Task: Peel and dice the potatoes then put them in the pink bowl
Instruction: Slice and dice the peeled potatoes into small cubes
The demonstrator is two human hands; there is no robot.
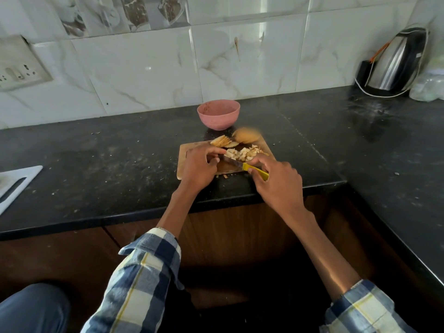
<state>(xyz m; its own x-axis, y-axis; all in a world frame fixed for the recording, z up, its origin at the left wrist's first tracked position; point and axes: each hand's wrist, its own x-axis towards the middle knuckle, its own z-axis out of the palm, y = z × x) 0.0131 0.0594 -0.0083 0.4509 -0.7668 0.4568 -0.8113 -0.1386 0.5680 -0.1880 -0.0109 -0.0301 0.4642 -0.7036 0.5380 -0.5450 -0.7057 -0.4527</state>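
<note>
Checked sleeves (144, 272) reach to the cutting board (183, 162): right hand (276, 181) grips the knife (242, 165), left hand (199, 164) pinches potato. Diced pieces (242, 153) pile there; the pink bowl (218, 114) behind looks unfilled, a potato (246, 135) uncut.

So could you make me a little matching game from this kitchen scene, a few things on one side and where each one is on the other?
Things:
1. pink bowl
2. knife
3. diced potato
4. kettle

Places:
A. far right corner of the counter
B. on the wooden cutting board
C. gripped by the right hand
D. on the counter behind the board

Pairs: 1-D, 2-C, 3-B, 4-A
</note>
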